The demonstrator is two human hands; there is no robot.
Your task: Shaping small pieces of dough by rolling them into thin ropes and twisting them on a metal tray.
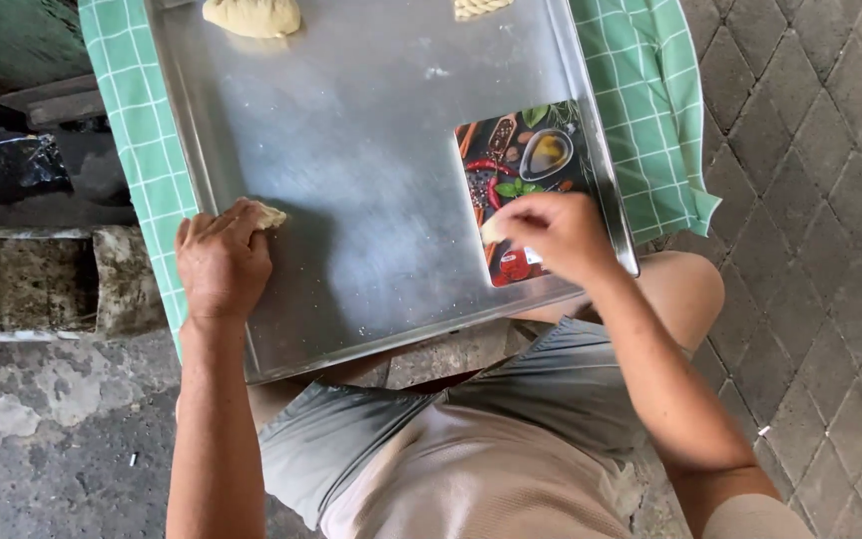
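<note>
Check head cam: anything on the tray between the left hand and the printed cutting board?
Nothing: bare metal tray lies between left hand and cutting board in the head view.

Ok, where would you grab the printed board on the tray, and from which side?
Probably by the far-left corner of the board, coming from the tray's open middle. The board lies flat, its right edge sits against the tray's raised rim, and the right hand covers its near end, so the left and far edges are the ones exposed. Slide fingertips under that edge to lift.
</note>
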